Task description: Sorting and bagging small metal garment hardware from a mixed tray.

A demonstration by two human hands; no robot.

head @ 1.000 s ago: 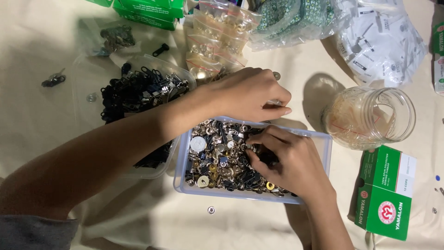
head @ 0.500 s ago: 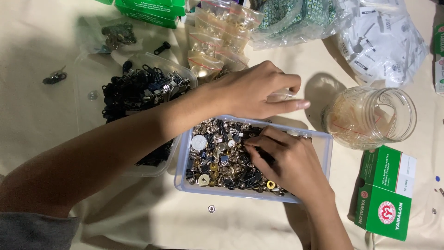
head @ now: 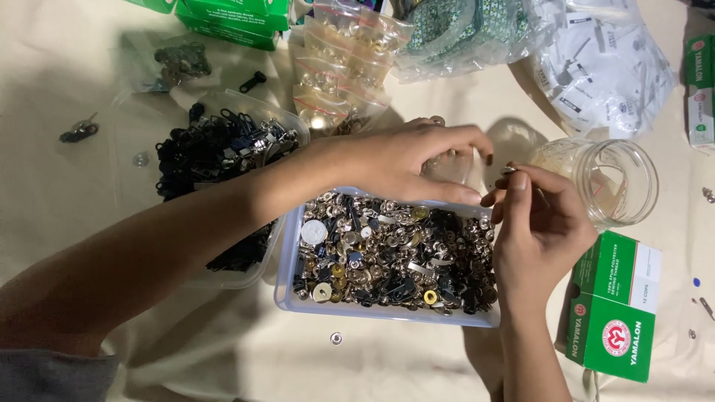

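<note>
A clear plastic tray full of small metal snaps, buttons and dark zipper parts sits in the middle. My left hand reaches across its far edge, thumb and fingers closed on what looks like a small clear bag. My right hand is raised over the tray's right end. Its thumb and forefinger pinch a small metal piece just beside the left hand's fingertips.
An open glass jar lies right of the hands, a green box below it. A clear tub of black zipper pulls sits left. Bags of snaps, a bag of white tags and green boxes line the back.
My right hand has lifted out of the tray and moved up and right to meet the left fingertips. My left hand has shifted right, its fingers spread around the clear bag.
</note>
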